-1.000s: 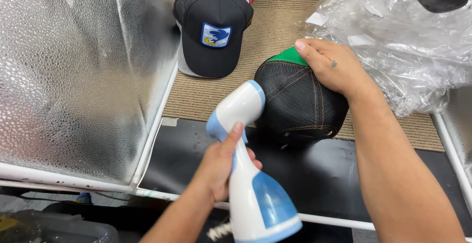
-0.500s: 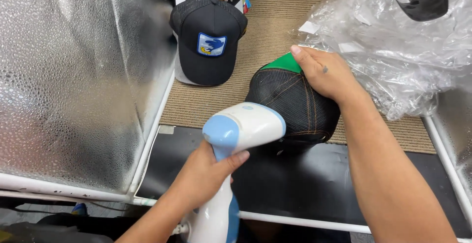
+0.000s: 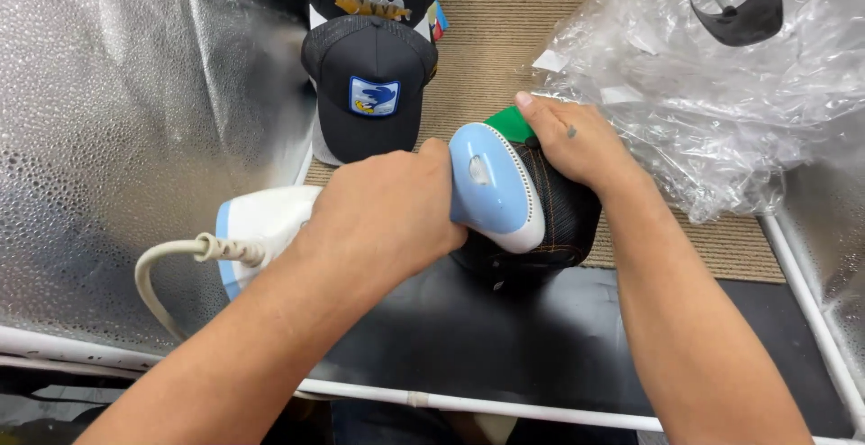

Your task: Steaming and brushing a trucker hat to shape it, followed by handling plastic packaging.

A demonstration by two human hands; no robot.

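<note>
Two hands busy: left hand (image 3: pixel 387 211) clamped on handheld steamer (image 3: pixel 491 188), head pressed to dark cap (image 3: pixel 559 220). Right hand (image 3: pixel 577 143) grips the cap's crown, bracing it mid-counter at the mat edge. Spare caps (image 3: pixel 369 94) sit at the far edge, clear of the steam.

Both forearms are bare to the frame's edge, no sleeves showing. The hands wear no gloves, rings or watch. The right hand (image 3: pixel 577 143) carries a small dark mark on its back; the left hand (image 3: pixel 387 211) is unmarked.
</note>
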